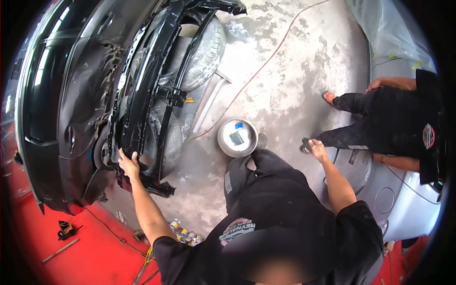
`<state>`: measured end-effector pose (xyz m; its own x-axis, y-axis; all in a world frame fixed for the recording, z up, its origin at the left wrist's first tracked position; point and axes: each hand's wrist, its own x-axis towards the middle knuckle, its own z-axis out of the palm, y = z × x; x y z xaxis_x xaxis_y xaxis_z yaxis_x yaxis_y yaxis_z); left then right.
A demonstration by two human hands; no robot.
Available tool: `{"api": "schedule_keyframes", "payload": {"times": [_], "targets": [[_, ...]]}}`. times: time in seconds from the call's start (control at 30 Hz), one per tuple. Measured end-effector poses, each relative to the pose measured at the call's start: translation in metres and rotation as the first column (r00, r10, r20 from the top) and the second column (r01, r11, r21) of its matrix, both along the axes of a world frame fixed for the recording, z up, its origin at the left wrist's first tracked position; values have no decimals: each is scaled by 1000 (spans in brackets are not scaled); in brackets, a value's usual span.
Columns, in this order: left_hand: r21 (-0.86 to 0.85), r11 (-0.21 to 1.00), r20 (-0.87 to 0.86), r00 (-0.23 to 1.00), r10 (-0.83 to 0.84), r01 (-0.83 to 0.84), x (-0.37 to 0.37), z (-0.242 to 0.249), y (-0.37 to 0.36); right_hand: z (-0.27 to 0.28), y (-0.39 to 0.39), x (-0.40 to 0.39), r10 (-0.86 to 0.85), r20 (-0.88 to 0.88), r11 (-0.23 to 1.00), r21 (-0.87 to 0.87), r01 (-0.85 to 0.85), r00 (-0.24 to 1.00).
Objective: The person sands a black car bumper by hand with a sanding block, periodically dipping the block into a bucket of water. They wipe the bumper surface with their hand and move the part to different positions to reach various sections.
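My left hand (pixel 129 164) is at the lower end of a long, glossy black car frame part (pixel 142 102), its thumb and fingers around the edge. The part's crossbars and brackets stand in front of dusty tyres (pixel 206 57). My right hand (pixel 317 148) hangs in the air on the other side, fingers curled in; what they hold, if anything, is too small to make out. Behind that hand shows the co-worker's sandalled foot (pixel 305 146). Between my arms, in front of my knees, is a round metal drum (pixel 222 143) with a blue item (pixel 238 126) and a dark flat piece (pixel 236 137) on top.
A dark car (pixel 71 95) with a torn, dented side stands at left. On the right, a co-worker in black (pixel 394 118) is beside a silver car (pixel 413 209). A thin hose (pixel 259 71) crosses the concrete floor. Cans (pixel 183 232) stand near my left elbow.
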<state>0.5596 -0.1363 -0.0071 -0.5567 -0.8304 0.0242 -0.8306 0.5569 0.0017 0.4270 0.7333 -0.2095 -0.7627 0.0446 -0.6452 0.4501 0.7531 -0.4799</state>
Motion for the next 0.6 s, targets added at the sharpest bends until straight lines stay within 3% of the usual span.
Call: {"api": "schedule_keyframes", "payload": {"times": [0.13, 0.27, 0.3, 0.4, 0.47, 0.5, 0.57, 0.6], "targets": [[-20, 999, -1, 999, 33, -33, -4, 1, 8, -7, 2, -30, -202, -116, 968, -175, 180, 972], [21, 996, 28, 996, 87, -88, -8, 10, 8, 32, -16, -39, -308, -225, 918, -325, 226, 925], [41, 994, 31, 994, 104, -105, -11, 12, 12, 27, -6, -39, -282, -166, 926, -305, 222, 945], [71, 989, -5, 992, 130, -129, -15, 16, 14, -5, 19, -19, -208, -285, 961, -240, 140, 936], [80, 988, -16, 991, 135, -133, -16, 15, 12, 9, 20, 2, -398, -105, 887, -299, 352, 912], [91, 986, -15, 990, 144, -142, -17, 16, 10, 6, 21, 15, -398, -106, 886, -300, 352, 911], [94, 984, -9, 988, 154, -152, -20, 15, 3, -5, 31, 41, -577, 59, 756, -338, 560, 815], [126, 984, 4, 992, 130, -130, -20, 11, -10, -10, 40, 53, -576, 62, 759, -329, 561, 815]]}}
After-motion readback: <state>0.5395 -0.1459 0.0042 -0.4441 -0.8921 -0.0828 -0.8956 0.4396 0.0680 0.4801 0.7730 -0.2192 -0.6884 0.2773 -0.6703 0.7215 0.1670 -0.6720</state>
